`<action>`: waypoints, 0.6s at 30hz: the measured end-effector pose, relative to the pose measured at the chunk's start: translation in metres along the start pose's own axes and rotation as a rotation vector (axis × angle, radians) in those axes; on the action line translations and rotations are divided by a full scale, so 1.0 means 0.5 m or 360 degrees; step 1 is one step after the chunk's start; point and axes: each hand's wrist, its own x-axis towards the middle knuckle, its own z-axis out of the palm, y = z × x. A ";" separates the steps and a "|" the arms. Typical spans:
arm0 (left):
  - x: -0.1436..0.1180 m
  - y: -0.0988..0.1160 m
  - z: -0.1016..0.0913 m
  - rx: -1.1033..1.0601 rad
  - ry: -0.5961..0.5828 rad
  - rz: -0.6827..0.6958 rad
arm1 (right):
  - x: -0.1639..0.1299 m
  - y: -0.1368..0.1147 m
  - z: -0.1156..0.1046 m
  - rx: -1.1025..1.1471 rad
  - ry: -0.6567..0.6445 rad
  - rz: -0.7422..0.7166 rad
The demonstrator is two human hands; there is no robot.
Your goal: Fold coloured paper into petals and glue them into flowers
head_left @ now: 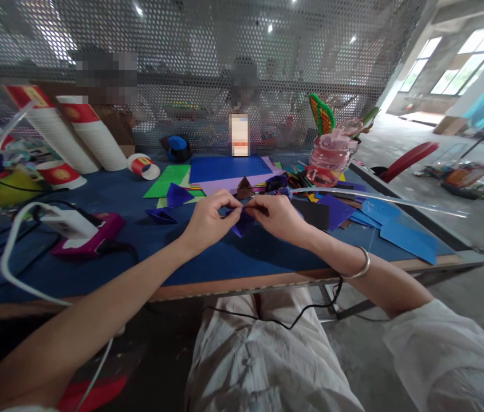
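- While both hands meet near the middle of the frame, a folded purple paper (240, 228) hangs just under their fingertips.
- The left hand (212, 218) is on the paper's left side, with its thumb and finger pinched together on the top of it.
- The right hand (279, 221) is on the other side and pinches it too, so neither hand is nearer.
- Fingers hide much of the paper, so I cannot tell which way its long side runs.
- A brown folded paper (245, 187) is just above the fingertips in the frame.
- A purple paper triangle (177, 195) lies left of the left hand, apart from it.
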 end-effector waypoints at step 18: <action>-0.010 -0.009 0.023 0.0197 0.0130 -0.0124 | -0.005 0.004 0.025 -0.0498 -0.0067 -0.0145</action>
